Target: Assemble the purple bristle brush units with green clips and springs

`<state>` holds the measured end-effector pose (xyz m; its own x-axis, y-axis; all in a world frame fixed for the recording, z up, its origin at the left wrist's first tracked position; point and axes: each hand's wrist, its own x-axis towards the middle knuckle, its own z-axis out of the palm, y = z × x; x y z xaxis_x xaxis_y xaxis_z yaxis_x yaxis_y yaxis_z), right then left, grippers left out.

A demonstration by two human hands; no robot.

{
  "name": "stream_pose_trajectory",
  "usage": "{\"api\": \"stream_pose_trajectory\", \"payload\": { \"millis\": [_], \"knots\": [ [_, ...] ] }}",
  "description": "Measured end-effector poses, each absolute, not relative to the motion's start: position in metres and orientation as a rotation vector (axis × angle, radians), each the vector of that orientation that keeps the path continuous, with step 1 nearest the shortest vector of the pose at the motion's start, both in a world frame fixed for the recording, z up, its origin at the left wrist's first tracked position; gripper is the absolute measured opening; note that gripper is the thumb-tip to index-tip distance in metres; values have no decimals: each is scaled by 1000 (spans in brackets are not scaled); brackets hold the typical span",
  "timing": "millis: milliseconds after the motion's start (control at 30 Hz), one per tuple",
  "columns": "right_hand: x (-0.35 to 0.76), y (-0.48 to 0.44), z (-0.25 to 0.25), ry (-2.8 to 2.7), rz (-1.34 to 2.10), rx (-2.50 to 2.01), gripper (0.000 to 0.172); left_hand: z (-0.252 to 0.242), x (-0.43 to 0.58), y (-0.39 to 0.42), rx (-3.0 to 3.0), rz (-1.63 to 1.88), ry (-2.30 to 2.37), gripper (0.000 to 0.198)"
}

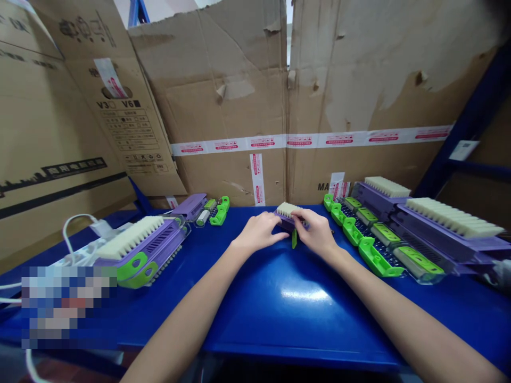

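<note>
A small purple unit [284, 219] with a cream, ridged pad [288, 208] on top sits near the back middle of the blue table. My left hand [261, 232] is at its left end, fingers curled against the side and thumb stretched along the front. On the right end my right hand [315, 230] has its thumb and fingers pinched at the pad's edge, hiding that part. A narrow green piece [294, 239] points down from the unit's front, between the hands.
Purple units with cream pads [451, 215], clear-cased green pieces [383, 232] and green clips [375, 258] line the right. More stand at the left [147, 239], beside a white power strip [80, 252]. Cardboard [223, 117] walls the back of the blue table [255, 319].
</note>
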<state>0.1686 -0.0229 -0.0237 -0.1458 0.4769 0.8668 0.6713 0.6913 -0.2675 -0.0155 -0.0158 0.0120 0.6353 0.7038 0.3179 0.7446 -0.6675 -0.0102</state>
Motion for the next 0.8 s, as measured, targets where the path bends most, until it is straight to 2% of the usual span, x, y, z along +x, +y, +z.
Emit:
{"api": "stream_pose_trajectory", "payload": {
  "millis": [167, 267, 433, 800],
  "knots": [
    [172, -23, -24, -1763, -239, -954, 19, 0, 10, -28, -2731, -331, -1268, 53],
    [173, -23, -22, -1760, -228, -979, 19, -6, 20, -32, -2715, -263, -1318, 48],
    [173, -24, -22, -1768, -237, -979, 19, 2, 7, -29, -2780, -99, -1367, 26],
    [173, -24, -19, -1772, -262, -974, 19, 15, -13, -20, -2674, 9, -1608, 30]
  ]
}}
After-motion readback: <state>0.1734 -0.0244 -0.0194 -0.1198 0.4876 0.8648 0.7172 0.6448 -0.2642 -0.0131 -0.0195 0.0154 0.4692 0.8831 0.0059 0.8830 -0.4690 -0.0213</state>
